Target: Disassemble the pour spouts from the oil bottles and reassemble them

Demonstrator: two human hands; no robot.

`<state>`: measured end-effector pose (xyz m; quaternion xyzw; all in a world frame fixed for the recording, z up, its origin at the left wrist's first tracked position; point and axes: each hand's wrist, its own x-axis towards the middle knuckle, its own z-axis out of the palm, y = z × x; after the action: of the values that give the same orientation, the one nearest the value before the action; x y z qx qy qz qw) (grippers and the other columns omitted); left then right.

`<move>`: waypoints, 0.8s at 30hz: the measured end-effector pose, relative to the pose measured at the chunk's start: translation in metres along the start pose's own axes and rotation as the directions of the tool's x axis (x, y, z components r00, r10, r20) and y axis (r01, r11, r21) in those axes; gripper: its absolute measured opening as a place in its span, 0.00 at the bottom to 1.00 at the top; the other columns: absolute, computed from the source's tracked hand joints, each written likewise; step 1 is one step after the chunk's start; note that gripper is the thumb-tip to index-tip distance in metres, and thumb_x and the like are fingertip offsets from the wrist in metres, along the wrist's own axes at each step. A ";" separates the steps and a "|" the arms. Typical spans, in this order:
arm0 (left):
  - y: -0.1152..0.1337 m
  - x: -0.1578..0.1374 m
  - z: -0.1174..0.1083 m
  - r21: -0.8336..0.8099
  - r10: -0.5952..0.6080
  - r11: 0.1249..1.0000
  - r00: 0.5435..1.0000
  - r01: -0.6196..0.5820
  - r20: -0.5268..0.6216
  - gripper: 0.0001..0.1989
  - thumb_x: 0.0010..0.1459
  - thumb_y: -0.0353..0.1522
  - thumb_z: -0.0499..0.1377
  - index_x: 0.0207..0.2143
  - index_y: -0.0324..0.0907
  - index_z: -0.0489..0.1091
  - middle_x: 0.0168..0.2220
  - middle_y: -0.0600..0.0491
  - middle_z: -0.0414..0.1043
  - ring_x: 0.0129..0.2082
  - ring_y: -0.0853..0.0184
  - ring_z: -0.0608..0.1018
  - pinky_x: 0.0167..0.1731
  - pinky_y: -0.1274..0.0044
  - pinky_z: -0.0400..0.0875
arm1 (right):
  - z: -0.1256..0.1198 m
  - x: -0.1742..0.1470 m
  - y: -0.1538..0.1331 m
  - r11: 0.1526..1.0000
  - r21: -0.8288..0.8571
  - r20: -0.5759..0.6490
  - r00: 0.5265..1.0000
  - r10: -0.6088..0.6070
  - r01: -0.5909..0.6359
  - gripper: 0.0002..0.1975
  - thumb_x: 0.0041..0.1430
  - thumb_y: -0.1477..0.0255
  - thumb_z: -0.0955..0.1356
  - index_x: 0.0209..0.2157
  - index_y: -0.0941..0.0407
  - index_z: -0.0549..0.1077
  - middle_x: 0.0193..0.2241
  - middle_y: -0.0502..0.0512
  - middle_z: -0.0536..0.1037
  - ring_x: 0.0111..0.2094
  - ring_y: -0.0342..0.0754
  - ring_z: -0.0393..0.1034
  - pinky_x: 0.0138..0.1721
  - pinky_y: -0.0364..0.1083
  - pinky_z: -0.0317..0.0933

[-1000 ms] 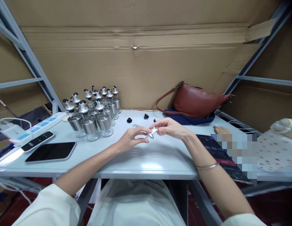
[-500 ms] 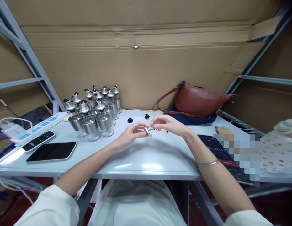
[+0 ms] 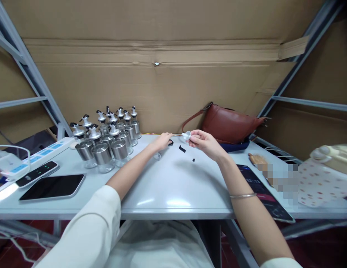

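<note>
My right hand (image 3: 204,143) is raised above the table. Its thumb and fingers pinch a small whitish, funnel-shaped pourer piece (image 3: 186,136) with a narrow end pointing left. Farther left, my left hand (image 3: 162,141) reaches down to the tabletop, its fingertips mostly hidden; whether they grip anything I cannot tell. Beside those fingers lies a black plastic part (image 3: 170,142). Under the left wrist a pale, shiny piece (image 3: 157,156) is partly covered. A black strip-like part (image 3: 182,149) and a tiny black piece (image 3: 193,160) rest between the hands.
Several glass-and-steel bottles (image 3: 102,156) with pourer tops stand at the left. A tablet (image 3: 53,187), a power strip (image 3: 44,156) and a small black device (image 3: 37,174) lie near them. At right are a brown bag (image 3: 229,123), a phone (image 3: 262,191) and a dotted bag (image 3: 318,182).
My hands have come apart from the silvery part they held together. The left has moved away and left; the right has risen with the whitish piece. A black strip now shows on the table.
</note>
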<state>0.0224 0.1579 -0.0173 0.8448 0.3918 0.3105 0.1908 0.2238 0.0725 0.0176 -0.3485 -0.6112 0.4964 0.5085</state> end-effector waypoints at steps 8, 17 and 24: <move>0.018 0.002 0.002 -0.229 -0.210 0.954 0.976 0.191 -0.060 0.16 0.42 0.22 0.66 0.33 0.38 0.64 0.32 0.50 0.72 0.34 0.65 0.76 0.39 0.71 0.70 | 0.002 -0.001 0.001 0.973 -0.190 -0.168 0.973 -0.161 0.128 0.19 0.41 0.58 0.75 0.29 0.57 0.71 0.25 0.52 0.75 0.26 0.43 0.65 0.30 0.45 0.59; 0.061 -0.110 -0.048 -0.714 -0.289 0.683 0.955 0.152 -0.073 0.22 0.35 0.28 0.70 0.32 0.38 0.64 0.31 0.55 0.73 0.31 0.71 0.76 0.35 0.77 0.69 | 0.046 -0.015 0.001 0.870 -0.369 0.097 0.945 -0.314 0.327 0.16 0.52 0.58 0.70 0.32 0.57 0.73 0.32 0.57 0.78 0.31 0.48 0.70 0.35 0.48 0.63; 0.058 -0.124 -0.049 -0.726 -0.283 0.677 0.954 0.125 -0.099 0.19 0.36 0.33 0.71 0.29 0.38 0.66 0.29 0.54 0.75 0.28 0.71 0.75 0.34 0.76 0.67 | 0.064 -0.024 0.001 0.716 -0.475 0.257 0.859 -0.443 0.512 0.12 0.57 0.61 0.68 0.34 0.55 0.75 0.31 0.57 0.79 0.29 0.47 0.69 0.31 0.47 0.62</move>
<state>-0.0409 0.0294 0.0050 0.6194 0.3508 0.4986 0.4947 0.1678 0.0341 0.0109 -0.2727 -0.8227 0.1816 0.4646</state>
